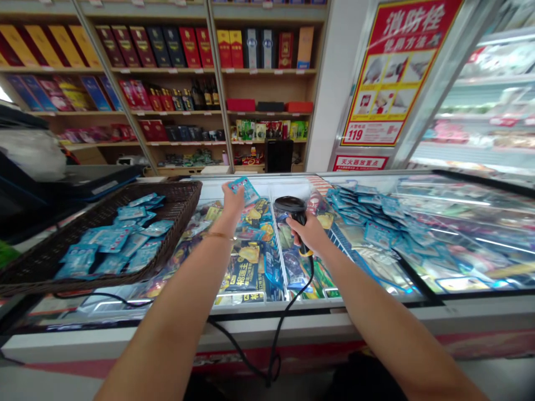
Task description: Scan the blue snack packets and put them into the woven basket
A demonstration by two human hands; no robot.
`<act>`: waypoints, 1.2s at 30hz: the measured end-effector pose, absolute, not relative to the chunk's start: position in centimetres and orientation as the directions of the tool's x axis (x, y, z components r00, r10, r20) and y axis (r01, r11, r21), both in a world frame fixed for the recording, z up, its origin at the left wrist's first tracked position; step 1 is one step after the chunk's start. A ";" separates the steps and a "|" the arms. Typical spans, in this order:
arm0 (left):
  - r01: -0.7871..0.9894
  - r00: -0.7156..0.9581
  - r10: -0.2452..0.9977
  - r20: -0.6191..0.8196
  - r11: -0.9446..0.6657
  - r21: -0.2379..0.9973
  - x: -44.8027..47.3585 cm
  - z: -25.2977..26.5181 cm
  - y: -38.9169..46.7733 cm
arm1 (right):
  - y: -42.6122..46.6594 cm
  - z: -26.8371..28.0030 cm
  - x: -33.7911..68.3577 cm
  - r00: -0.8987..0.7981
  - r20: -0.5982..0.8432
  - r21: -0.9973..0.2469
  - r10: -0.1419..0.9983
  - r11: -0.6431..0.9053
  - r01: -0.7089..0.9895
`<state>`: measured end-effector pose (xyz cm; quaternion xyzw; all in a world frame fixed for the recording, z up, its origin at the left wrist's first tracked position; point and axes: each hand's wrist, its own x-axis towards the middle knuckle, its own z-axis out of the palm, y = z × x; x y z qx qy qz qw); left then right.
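Observation:
My left hand (234, 199) grips a small blue packet (246, 190) above the chest freezer. In my right hand (308, 229) is a black barcode scanner (291, 207), its fingers wrapped round the handle and its head tilted toward the packet. A black cable (288, 312) runs down from the scanner over the freezer's front edge. To the left, a brown wicker basket (184, 214) holds several similar blue packets (109, 238). A heap of more blue packets (376, 209) lies on the glass to the right of my right hand.
Colourful bagged goods (246, 262) fill the chest freezer (301, 328) below my hands. Shelves (167, 71) of boxes and bottles stand behind. A red and yellow sign (401, 72) hangs at the back, near a lit display cabinet (493, 106). Dark equipment (96, 181) stands at left.

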<state>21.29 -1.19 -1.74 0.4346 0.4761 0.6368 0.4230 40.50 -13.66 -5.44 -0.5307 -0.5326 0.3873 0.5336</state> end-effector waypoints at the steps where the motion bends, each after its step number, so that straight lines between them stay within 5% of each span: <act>1: -0.159 -0.243 0.958 0.152 -0.194 0.968 22.1 -2.8 -1.5 | -13.7 -5.5 40.5 0.128 0.160 -0.979 0.979 0.141 0.148; 15: -0.329 -0.212 0.970 0.122 -0.188 0.926 23.2 -6.8 -1.9 | -14.3 -5.6 39.8 0.072 0.165 -0.965 0.984 0.146 0.219; 36: -0.309 -0.264 0.964 0.045 -0.129 0.942 23.6 -6.7 -2.6 | -14.0 -5.7 40.1 0.061 0.170 -0.962 0.984 0.152 0.228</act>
